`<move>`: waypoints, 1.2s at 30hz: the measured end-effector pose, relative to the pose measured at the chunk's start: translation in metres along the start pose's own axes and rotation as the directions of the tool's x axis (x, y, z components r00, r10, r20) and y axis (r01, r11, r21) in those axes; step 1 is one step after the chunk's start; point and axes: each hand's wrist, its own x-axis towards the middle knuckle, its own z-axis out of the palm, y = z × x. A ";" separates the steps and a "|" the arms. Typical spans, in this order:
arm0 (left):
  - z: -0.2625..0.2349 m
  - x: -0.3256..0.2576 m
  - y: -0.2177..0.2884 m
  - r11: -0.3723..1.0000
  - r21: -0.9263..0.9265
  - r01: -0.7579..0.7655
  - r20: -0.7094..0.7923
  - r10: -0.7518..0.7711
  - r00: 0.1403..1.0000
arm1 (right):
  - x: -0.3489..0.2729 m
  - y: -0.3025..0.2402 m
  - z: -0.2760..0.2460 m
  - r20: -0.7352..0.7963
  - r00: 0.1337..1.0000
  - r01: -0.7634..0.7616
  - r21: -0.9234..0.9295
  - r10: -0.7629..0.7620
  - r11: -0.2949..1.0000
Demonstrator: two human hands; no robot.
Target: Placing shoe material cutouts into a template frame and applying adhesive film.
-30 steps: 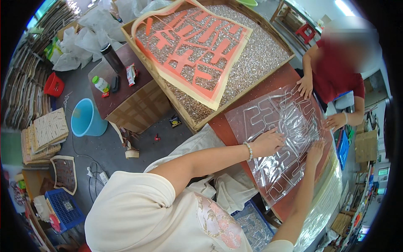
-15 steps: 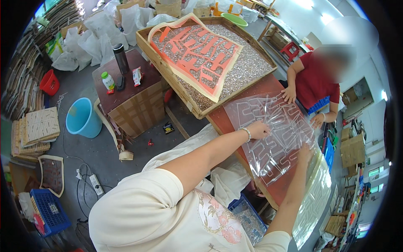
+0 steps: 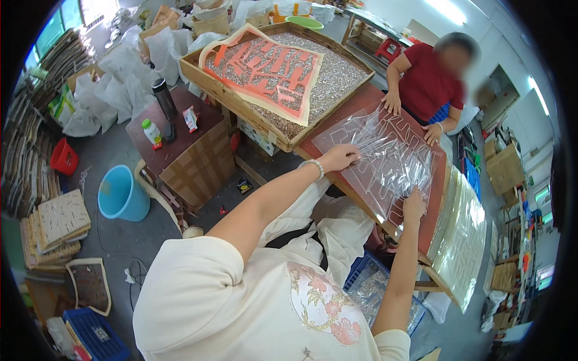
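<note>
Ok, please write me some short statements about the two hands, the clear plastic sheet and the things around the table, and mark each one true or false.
1. Both the left hand and the right hand rest on the crinkled clear plastic sheet. True.
2. The clear plastic sheet lies on the grey floor. False: it lies on the reddish-brown table.
3. The large wooden tray of small grey pieces carries a cream and orange cut-out sheet. True.
4. The round light blue plastic bucket stands on the reddish-brown table. False: it stands on the floor, to the left.
5. The person in the red shirt holds a bottle. False: that person's hands touch the clear plastic sheet.
</note>
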 end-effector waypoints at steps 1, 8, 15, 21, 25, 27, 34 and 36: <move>0.002 -0.012 0.004 1.000 0.000 0.003 0.025 -0.003 1.000 | -0.015 -0.001 0.003 -0.005 1.000 -0.022 0.014 0.022 1.000; -0.009 -0.058 0.034 0.990 -0.141 0.028 0.053 -0.020 0.998 | -0.086 -0.003 -0.028 0.058 0.994 -0.098 0.061 0.094 0.993; -0.059 -0.131 0.111 0.978 0.198 -0.057 0.168 0.023 0.986 | -0.181 -0.016 -0.060 -0.032 0.999 0.013 0.134 -0.009 0.991; -0.092 -0.147 0.165 0.948 0.237 -0.211 0.360 0.116 0.926 | -0.249 -0.023 -0.095 0.137 0.989 -0.102 0.355 0.056 0.929; -0.077 -0.106 0.162 0.848 0.253 -0.467 0.382 0.356 0.853 | -0.226 -0.017 -0.128 0.030 0.996 -0.093 0.455 0.089 0.885; -0.062 -0.085 0.162 0.807 0.255 -0.532 0.399 0.413 0.819 | -0.208 -0.029 -0.144 -0.165 0.985 0.022 0.400 0.048 0.916; -0.023 -0.007 0.167 0.496 0.275 -0.823 0.409 0.715 0.567 | -0.168 -0.104 -0.127 -0.089 0.976 0.191 0.795 -0.201 0.576; -0.028 0.028 0.161 0.616 0.315 -0.722 0.479 0.553 0.681 | -0.169 -0.100 -0.127 -0.075 0.992 0.121 0.799 -0.103 0.589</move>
